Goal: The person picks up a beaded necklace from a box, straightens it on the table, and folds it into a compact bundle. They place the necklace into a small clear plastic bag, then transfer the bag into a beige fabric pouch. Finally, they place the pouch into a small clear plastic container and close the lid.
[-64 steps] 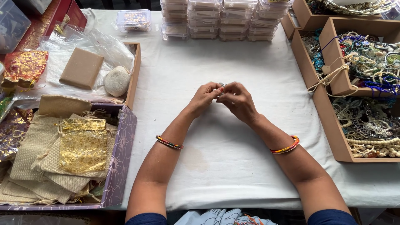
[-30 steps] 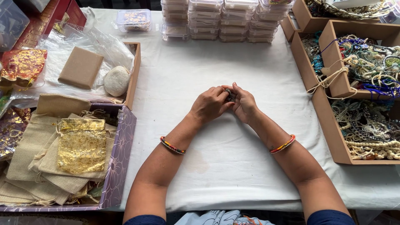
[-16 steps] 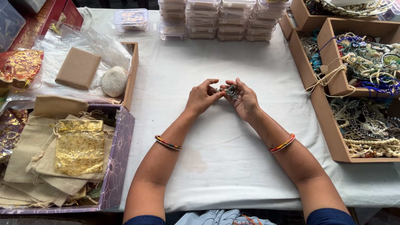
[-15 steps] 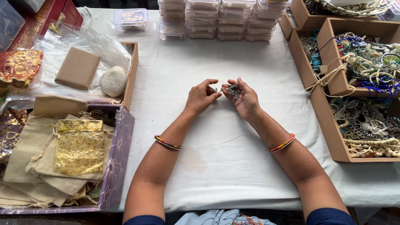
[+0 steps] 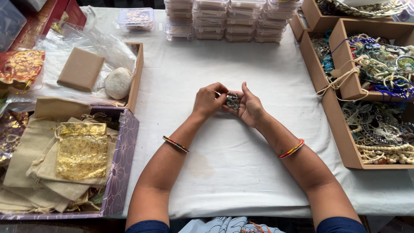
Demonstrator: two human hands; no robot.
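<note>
- Silvery metal trinket (image 5: 233, 101), at frame centre above the white-clothed bench (image 5: 258, 172), is cupped in the right hand (image 5: 251, 108).
- It is pinched by the left hand (image 5: 208, 100); fingertip grip should be kept light.

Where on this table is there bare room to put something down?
Bare white cloth lies between the forearms, and between the hands and the stacked clear boxes. Crowded: the pouch tray at left, the jewellery boxes at right. Both hands, left hand and right hand, hold a small metal piece.
</note>
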